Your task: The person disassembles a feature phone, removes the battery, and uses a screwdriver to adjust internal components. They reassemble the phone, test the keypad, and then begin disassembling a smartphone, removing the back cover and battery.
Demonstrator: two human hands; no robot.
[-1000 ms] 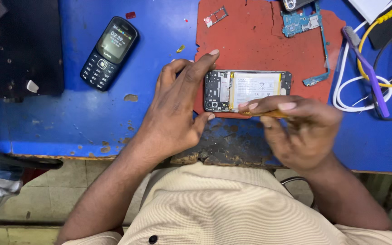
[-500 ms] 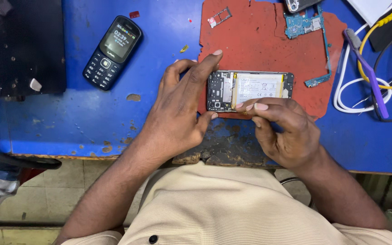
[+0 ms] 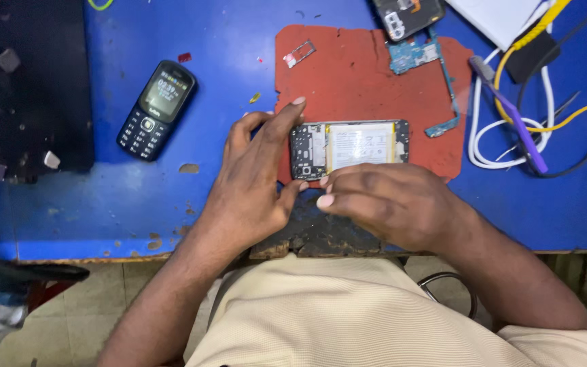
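Observation:
An opened smartphone [image 3: 358,144], back cover off with its white battery and circuit board showing, lies on a red mat [image 3: 354,75]. My left hand [image 3: 253,183] grips the phone's left end, index finger over the top corner and thumb at the lower corner. My right hand [image 3: 395,204] lies along the phone's near edge. Its fingers are curled, the fingertips press on that edge and the thumb is tucked beneath. Whatever the right hand may hold inside its fingers is hidden.
A black keypad phone [image 3: 157,109] lies to the left on the blue table [image 3: 225,41]. On the mat are a small card tray [image 3: 300,53] and a blue circuit board [image 3: 412,54]. At the right lie a purple tool [image 3: 511,115], a white cable [image 3: 484,136] and a yellow cable [image 3: 579,112]. A black block [image 3: 28,88] stands far left.
My right hand has slid left along the phone's near edge and curled tighter over it. The thin orange strip seen under its fingers before no longer shows. My left hand keeps its grip.

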